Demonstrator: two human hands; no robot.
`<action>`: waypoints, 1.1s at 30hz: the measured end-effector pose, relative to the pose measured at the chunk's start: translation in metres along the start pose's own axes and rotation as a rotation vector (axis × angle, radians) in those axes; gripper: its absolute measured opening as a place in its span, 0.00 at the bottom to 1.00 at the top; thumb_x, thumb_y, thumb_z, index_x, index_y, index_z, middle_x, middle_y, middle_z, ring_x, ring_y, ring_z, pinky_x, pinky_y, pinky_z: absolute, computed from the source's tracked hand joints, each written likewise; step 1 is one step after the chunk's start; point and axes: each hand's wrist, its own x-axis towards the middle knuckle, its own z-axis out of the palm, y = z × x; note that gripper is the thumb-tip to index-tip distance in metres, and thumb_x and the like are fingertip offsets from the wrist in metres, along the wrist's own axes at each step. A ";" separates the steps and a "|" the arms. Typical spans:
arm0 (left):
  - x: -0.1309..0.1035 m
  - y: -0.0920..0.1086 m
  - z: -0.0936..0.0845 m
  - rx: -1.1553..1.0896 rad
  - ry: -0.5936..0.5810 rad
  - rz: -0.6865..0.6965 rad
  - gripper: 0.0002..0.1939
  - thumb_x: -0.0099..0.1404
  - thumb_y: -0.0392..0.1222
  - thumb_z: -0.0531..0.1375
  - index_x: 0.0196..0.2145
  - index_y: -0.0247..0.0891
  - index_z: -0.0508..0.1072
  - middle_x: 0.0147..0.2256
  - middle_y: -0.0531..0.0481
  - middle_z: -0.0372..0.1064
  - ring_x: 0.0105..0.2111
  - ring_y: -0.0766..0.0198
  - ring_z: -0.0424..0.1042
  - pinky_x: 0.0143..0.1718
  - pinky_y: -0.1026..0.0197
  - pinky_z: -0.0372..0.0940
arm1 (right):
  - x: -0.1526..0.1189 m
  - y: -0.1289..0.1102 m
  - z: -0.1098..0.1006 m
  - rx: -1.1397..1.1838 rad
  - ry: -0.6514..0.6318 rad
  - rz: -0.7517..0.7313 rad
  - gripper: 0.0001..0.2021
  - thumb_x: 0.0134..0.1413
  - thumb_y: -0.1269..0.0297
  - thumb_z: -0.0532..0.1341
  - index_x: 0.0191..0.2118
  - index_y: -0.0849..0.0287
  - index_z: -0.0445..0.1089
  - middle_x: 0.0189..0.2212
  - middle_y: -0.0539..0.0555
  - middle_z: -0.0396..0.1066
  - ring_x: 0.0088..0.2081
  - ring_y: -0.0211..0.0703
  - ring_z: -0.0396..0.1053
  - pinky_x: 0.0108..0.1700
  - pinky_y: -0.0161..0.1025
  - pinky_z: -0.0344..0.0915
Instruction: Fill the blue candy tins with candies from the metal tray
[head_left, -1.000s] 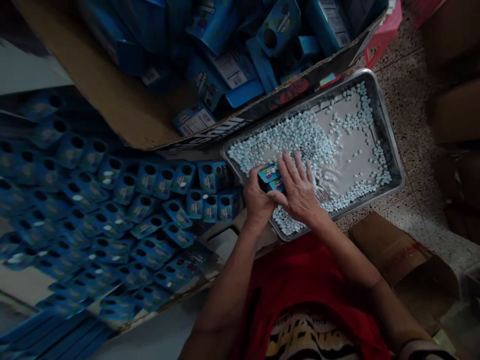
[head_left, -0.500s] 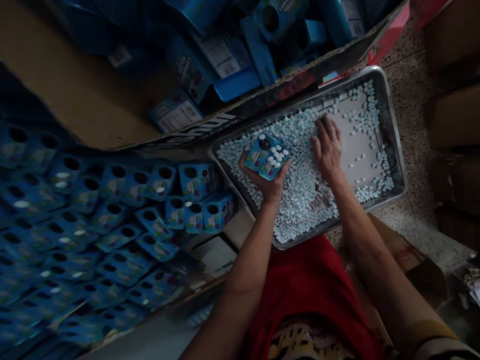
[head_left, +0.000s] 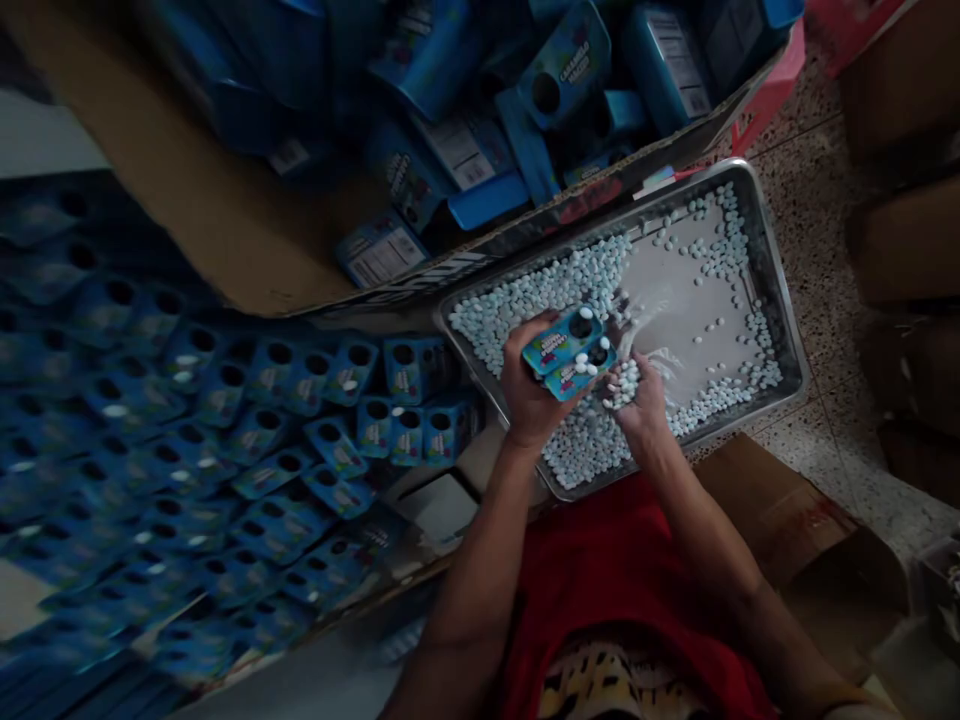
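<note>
My left hand (head_left: 529,405) grips a pair of small blue candy boxes (head_left: 556,345) with round holes facing up. White candies rest in and around the holes. Close beside them, my right hand (head_left: 646,400) is cupped palm up around a handful of pale candies (head_left: 622,385), its fingers near the boxes' lower right edge. Both hands are over a metal tray (head_left: 782,270), where loose pale candies (head_left: 517,295) lie thick on the left and thinly along the right side.
A large cardboard box (head_left: 225,265) behind the tray holds jumbled blue boxes (head_left: 570,65). On the left stand many rows of blue boxes (head_left: 259,430) with holes upward, some showing white candies. An open carton (head_left: 780,500) is at lower right, and brown cartons (head_left: 904,240) line the right.
My right hand has come up from the candies in the tray with a handful and moved left to the boxes. My left hand has shifted slightly right and tilted the boxes toward it.
</note>
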 end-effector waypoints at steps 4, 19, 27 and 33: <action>0.005 -0.002 -0.036 0.288 -0.160 0.055 0.41 0.48 0.57 0.82 0.55 0.45 0.73 0.52 0.43 0.80 0.57 0.40 0.79 0.70 0.36 0.66 | -0.010 -0.057 -0.006 0.294 -0.059 0.205 0.19 0.66 0.43 0.58 0.30 0.51 0.63 0.27 0.51 0.69 0.28 0.43 0.68 0.35 0.44 0.75; 0.001 0.036 -0.038 0.342 -0.370 -0.247 0.38 0.47 0.46 0.82 0.54 0.44 0.73 0.45 0.49 0.81 0.46 0.47 0.82 0.46 0.54 0.73 | 0.017 -0.092 0.033 -0.156 -0.447 -0.213 0.24 0.73 0.38 0.60 0.37 0.54 0.78 0.39 0.52 0.80 0.47 0.45 0.78 0.61 0.48 0.75; -0.011 0.001 -0.038 0.178 -0.054 -0.118 0.40 0.54 0.54 0.80 0.58 0.44 0.69 0.53 0.46 0.79 0.51 0.51 0.81 0.54 0.51 0.76 | -0.060 -0.074 -0.006 -0.952 -0.360 -0.518 0.25 0.76 0.49 0.60 0.71 0.48 0.71 0.75 0.56 0.67 0.82 0.59 0.53 0.83 0.69 0.52; -0.009 0.006 -0.044 0.320 -0.208 0.276 0.27 0.63 0.40 0.73 0.58 0.48 0.73 0.61 0.43 0.78 0.66 0.43 0.75 0.77 0.32 0.56 | -0.060 -0.050 -0.066 -1.074 -0.065 -0.390 0.16 0.75 0.54 0.63 0.56 0.55 0.81 0.63 0.64 0.79 0.68 0.61 0.73 0.70 0.66 0.72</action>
